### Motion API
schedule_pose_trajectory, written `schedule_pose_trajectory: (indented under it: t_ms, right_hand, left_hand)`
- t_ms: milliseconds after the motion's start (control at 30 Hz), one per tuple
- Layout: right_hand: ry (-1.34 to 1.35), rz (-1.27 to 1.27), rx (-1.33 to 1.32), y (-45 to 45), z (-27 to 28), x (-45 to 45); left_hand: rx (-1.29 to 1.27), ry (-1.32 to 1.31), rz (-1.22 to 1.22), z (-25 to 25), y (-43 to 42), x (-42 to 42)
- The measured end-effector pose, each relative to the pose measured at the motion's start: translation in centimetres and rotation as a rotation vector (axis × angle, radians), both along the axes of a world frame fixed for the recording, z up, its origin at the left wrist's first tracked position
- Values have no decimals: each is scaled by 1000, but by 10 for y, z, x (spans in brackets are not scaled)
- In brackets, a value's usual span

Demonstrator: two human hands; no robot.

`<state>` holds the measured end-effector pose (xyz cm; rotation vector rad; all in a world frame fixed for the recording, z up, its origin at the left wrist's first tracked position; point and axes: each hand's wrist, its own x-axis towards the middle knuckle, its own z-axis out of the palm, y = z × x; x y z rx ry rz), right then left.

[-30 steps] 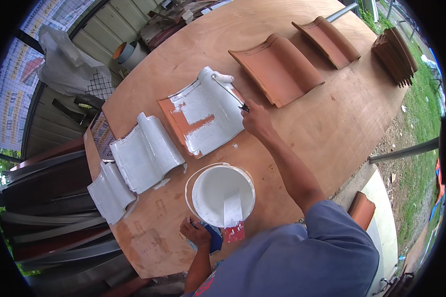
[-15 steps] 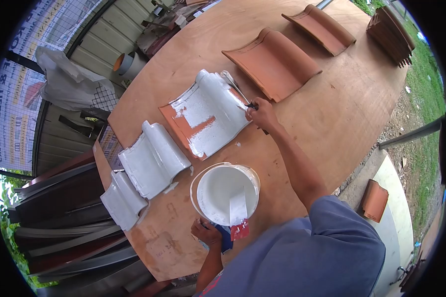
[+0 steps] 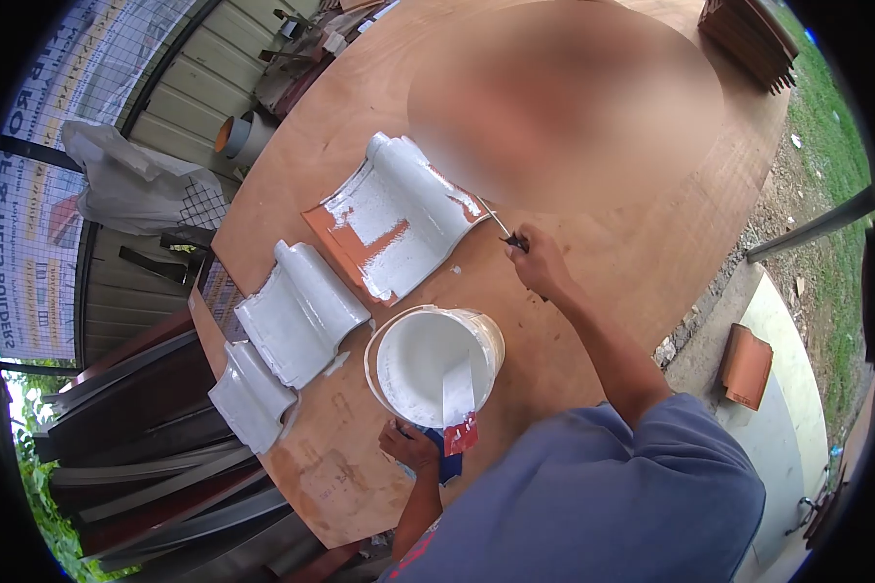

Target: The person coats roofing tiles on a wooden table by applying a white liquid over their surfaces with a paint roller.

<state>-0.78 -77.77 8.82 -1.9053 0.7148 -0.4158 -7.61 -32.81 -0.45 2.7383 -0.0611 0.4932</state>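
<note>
My right hand is closed around the dark handle of a paint roller, whose wire runs up to the right edge of a partly painted tile. White covers most of that tile; orange shows along its left side and in a patch near the middle. Below it stands a white bucket of white paint, with a red and white scraper leaning over its rim. My left hand has curled fingers beside the bucket's base, next to a blue object; what it grips is unclear.
Two white-coated tiles lie at the left of the wooden table. A stack of brown tiles is at the top right. One orange tile rests on a pale board at right. A blurred area hides the upper table.
My right hand has moved down and to the right, drawing the roller along the tile's right edge. The whole view has shifted slightly. My left hand has stayed by the bucket.
</note>
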Motion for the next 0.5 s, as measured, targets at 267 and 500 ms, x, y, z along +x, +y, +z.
schedule_pose_trajectory:
  t_ms: [267, 500]
  right_hand:
    - [87, 57, -73, 20, 49, -113]
    - [118, 77, -179, 12, 34, -32]
  left_hand:
    - [40, -67, -44, -16, 9, 5]
    - [21, -40, -28, -5, 5, 3]
